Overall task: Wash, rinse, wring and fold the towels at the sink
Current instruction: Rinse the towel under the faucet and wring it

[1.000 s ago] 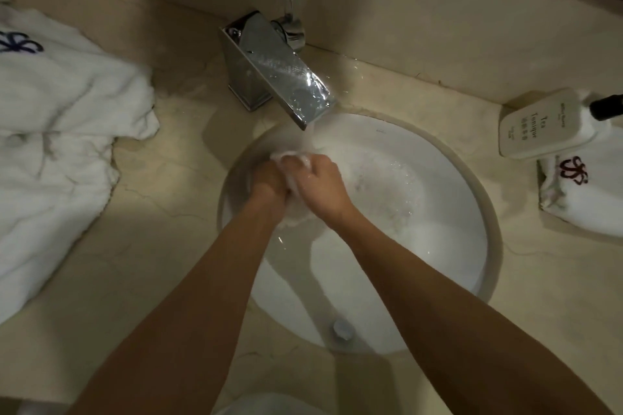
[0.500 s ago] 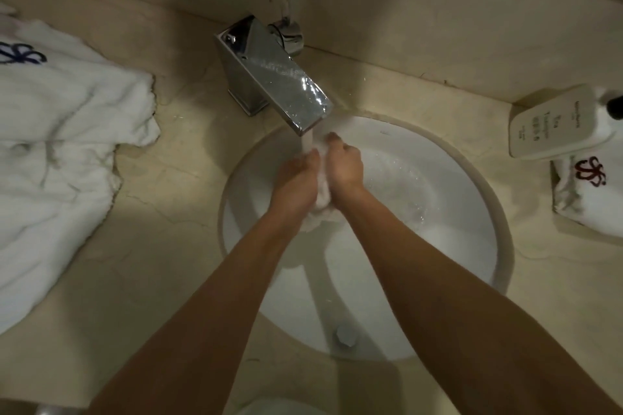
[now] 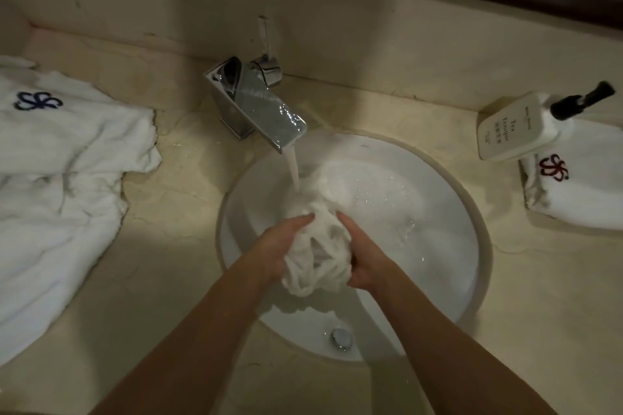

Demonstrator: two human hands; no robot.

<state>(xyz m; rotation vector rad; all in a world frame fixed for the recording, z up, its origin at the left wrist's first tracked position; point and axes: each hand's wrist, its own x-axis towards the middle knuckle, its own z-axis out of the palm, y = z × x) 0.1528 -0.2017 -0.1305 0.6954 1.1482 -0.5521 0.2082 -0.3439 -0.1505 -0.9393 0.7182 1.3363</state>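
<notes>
step: rinse/wash, judged from water running on the towel (image 3: 317, 246); which of the two can't be told.
towel: bunched wad between both hands, over the sink (image 3: 465, 280) bowl, left of its centre, just below the stream (image 3: 292, 168).
left hand (image 3: 281, 244): cupped against the wad's left side, fingers curled onto it, holding it.
right hand (image 3: 362, 256): cupped on the right side, fingers wrapped round it, holding it.
tap (image 3: 259, 104): at the counter's (image 3: 175, 280) back edge, running; stream lands on the wad's top.
done: nothing clearly finished; folded towel (image 3: 573, 192) at the counter's right edge, under the bottle (image 3: 512, 128), may be a finished one, can't confirm.
left: wring and fold this towel; white pile (image 3: 60, 185) at the counter's left edge looks unwashed, a guess.
vs earlier: hands were tight together right under the spout, towel almost hidden. Now they sit lower in the bowl and wider apart, wad exposed and looser between the palms. Pile, bottle, folded towel unmoved.
</notes>
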